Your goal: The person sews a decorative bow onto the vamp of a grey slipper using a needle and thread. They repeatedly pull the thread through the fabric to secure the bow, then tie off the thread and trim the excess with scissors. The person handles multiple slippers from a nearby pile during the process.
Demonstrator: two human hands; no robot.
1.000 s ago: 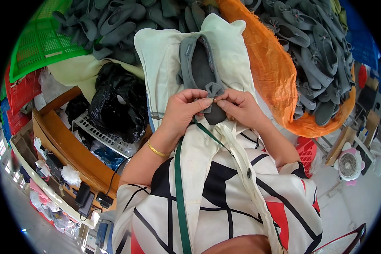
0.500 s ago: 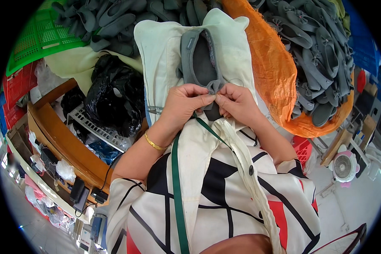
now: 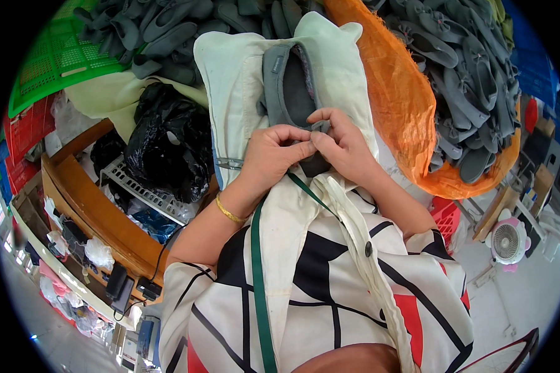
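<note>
A grey slip-on shoe (image 3: 279, 93) lies on a pale cloth (image 3: 230, 74) over my lap, its opening facing up and its toe toward me. My left hand (image 3: 274, 152) pinches the small grey bow (image 3: 320, 126) at the toe between thumb and fingers. From the other side my right hand (image 3: 342, 146) is closed at the same bow, thumb against it and index finger bent over it. My fingers hide most of the bow and the toe. Beside my left wrist, a small metal tool like thread snips (image 3: 229, 163) sticks out from behind the hand.
An orange sack (image 3: 410, 137) full of grey shoes stands at the right. More grey shoes (image 3: 174, 37) are heaped at the far side, next to a green crate (image 3: 50, 62). Left of me are a black plastic bag (image 3: 168, 149) and a wooden frame (image 3: 99, 205).
My right index finger has lifted and curled over the bow. Both hands stay at the toe, and the shoe has hardly shifted.
</note>
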